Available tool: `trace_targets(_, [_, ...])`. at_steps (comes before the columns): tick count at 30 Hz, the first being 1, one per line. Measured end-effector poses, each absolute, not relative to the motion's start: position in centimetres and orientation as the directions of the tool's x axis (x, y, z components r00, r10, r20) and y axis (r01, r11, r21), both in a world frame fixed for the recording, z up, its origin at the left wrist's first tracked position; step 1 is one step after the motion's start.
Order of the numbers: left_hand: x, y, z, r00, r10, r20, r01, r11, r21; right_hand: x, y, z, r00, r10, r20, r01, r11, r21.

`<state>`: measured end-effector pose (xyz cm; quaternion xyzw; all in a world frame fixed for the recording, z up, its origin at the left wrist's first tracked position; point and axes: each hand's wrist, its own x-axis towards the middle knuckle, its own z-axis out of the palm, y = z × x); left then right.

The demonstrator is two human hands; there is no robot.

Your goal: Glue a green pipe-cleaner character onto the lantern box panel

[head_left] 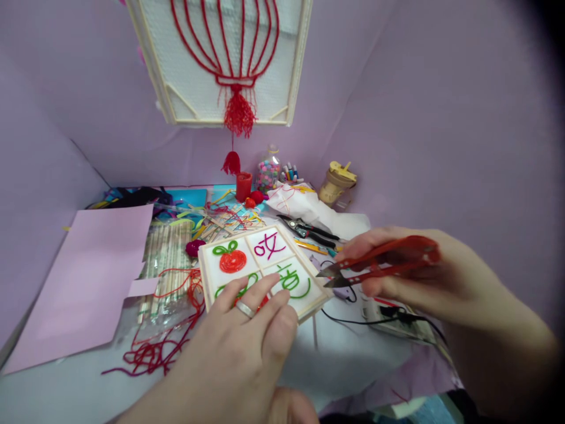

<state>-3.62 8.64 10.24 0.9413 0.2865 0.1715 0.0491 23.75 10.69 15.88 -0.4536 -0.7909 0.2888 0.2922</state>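
Observation:
A square frame (304, 238) with pale wooden edges is split into four panels of yarn work. Its upper panels carry a red-and-green apple (232, 261) and a purple character (266, 245); a green character (290, 281) sits at lower right. My left hand (251, 330), with a ring on one finger, lies across the frame's near side, fingers stretched out, partly hiding the lower left panel. To the right, my right hand (450, 282) grips red thread snips (384, 259). Their blades are apart, tips pointing left beside the frame's right edge.
Loose dark red yarn (150, 356) and a bag of wooden sticks (170, 253) lie left, beside a pink sheet (92, 282). Behind are pliers (309, 229), a red candle (243, 186) and a jar of pompoms (268, 171). A black cable (353, 321) runs right.

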Motion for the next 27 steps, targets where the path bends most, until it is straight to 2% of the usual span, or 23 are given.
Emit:
trace_targets(3, [-3.5,8.6,10.2,0.778,0.536,0.328,0.511,-0.843,0.167,24.2,9.4,14.6,-0.167,0.924,0.344,0.445,0.382,-0.810])
trace_targets(6, [-3.3,8.7,10.2,0.762,0.517,0.389,0.508,-0.851,0.136,24.1,8.2,12.4,0.032,0.920,0.389,0.358,0.353,-0.864])
trace_targets(11, [-3.1,8.8,10.2,0.731,0.495,0.469,0.504,-0.856,0.119,22.9,7.0,9.7,0.131,0.873,0.470,0.134,0.454,-0.881])
trace_targets(12, [-3.0,8.8,10.2,0.730,0.494,0.472,0.506,-0.855,0.113,22.7,6.8,9.7,0.120,0.880,0.459,0.151,0.441,-0.885])
trace_targets(14, [-3.0,8.7,10.2,0.728,0.489,0.481,0.511,-0.854,0.095,22.3,6.6,10.0,0.045,0.906,0.420,0.305,0.388,-0.870])
trace_targets(16, [-2.9,8.5,10.3,0.728,0.481,0.489,0.513,-0.855,0.077,22.0,6.8,10.8,-0.081,0.922,0.379,0.507,0.365,-0.781])
trace_targets(18, [-3.0,8.5,10.3,0.729,0.478,0.490,0.516,-0.854,0.066,21.6,7.5,11.6,-0.184,0.929,0.321,0.629,0.362,-0.688])
trace_targets(22, [-3.2,8.5,10.3,0.748,0.472,0.466,0.503,-0.862,0.066,20.7,9.7,12.8,-0.330,0.931,0.155,0.713,0.353,-0.606])
trace_targets(27, [-3.1,8.7,10.3,0.730,0.470,0.497,0.500,-0.862,0.081,19.8,11.2,13.6,-0.446,0.894,0.045,0.777,0.412,-0.475])
